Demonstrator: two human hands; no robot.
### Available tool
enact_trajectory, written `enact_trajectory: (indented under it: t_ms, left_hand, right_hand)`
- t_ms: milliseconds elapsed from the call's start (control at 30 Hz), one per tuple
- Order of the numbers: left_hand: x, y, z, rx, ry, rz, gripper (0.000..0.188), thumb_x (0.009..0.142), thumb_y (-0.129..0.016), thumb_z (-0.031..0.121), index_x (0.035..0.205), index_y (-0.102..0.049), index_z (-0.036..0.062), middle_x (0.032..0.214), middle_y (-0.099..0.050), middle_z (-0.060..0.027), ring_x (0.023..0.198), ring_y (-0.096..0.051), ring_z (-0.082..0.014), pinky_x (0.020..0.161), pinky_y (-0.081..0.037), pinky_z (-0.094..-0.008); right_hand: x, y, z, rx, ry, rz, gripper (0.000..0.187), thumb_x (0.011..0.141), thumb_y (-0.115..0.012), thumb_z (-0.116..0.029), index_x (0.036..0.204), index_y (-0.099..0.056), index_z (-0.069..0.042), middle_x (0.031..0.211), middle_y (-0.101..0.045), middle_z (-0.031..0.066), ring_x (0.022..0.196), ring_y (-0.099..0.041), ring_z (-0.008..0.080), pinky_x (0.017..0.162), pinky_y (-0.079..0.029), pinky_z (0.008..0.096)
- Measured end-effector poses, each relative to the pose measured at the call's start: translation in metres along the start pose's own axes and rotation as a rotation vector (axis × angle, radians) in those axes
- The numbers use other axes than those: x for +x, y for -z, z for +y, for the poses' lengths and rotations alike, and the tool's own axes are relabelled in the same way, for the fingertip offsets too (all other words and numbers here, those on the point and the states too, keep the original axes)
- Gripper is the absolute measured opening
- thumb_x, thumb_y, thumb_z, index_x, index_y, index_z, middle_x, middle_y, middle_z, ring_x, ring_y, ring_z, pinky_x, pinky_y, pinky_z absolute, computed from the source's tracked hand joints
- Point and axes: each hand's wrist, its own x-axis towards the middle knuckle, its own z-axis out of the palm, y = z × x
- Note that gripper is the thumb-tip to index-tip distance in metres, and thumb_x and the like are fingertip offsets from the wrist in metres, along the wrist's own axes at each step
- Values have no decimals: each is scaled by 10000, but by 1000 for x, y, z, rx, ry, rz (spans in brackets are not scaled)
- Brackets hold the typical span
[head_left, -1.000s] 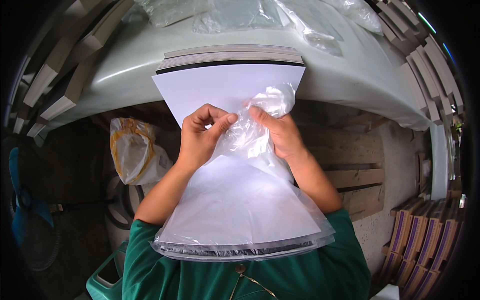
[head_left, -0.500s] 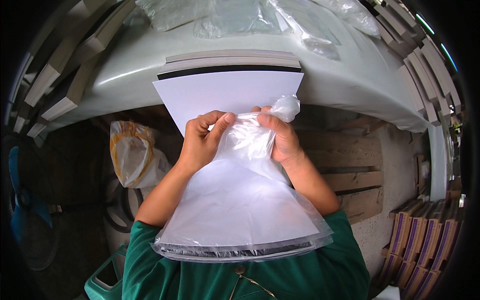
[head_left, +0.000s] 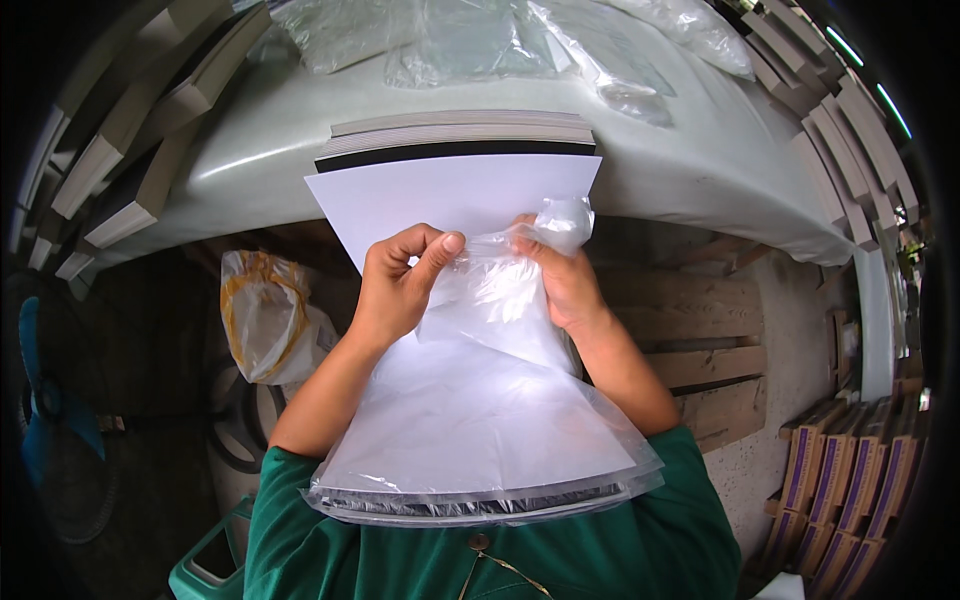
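Note:
A clear plastic bag [head_left: 510, 410] is drawn over the near part of a stack of white sheets with a dark layer under the top one. My left hand [head_left: 393, 285] pinches the bag's gathered edge between thumb and fingers. Opposite it, my right hand [head_left: 568, 285] is closed on the same edge, and a crumpled tuft of film sticks up beyond its fingers. The bare far part of the top white sheet [head_left: 450, 190] shows past both hands. Against my body lies the near end of the bag, with dark and grey layers visible through it.
Behind the sheets, a pale covered table [head_left: 250, 150] carries more clear bags [head_left: 480, 45]. Stacks of thick books or blocks [head_left: 150, 195] stand at both sides. A blue fan [head_left: 50, 400], a bag with yellow tape [head_left: 265, 315], a green stool [head_left: 205, 560] and wooden slats [head_left: 690, 310] are lower down.
The film between my hands has shifted and wrinkled differently, and the tuft by my right hand has changed shape. Both hands keep their hold, nearly in place.

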Motion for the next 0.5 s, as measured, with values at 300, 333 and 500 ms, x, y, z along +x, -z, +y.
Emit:
enact_trajectory:
  t_ms: [300, 333, 500]
  left_hand:
    - [-1, 17, -4, -922, 430, -430, 318, 918, -413, 333, 838, -555, 59, 604, -502, -29, 669, -531, -171, 653, -428, -294]
    - [-14, 11, -5, -590, 430, -631, 280, 909, -437, 298, 874, -549, 43, 703, -532, -57, 739, -539, -178, 695, -429, -296]
    - [-29, 35, -9, -723, 124, -541, 167, 866, -515, 193, 920, -542, 37, 909, -592, -118, 819, -568, -174, 771, -449, -333]
  right_hand:
    - [-11, 18, -23, 15, -63, -286, 148, 719, -620, -111, 805, -550, -13, 644, -557, 69, 540, -529, 134, 588, -466, 301]
    - [-12, 15, -29, 192, -70, -169, 141, 709, -627, -89, 798, -543, -20, 598, -528, 46, 448, -483, 121, 515, -452, 296]
    - [-23, 48, -54, -250, -76, -418, 253, 754, -666, -179, 931, -529, -62, 752, -552, 16, 686, -511, 85, 654, -427, 244]
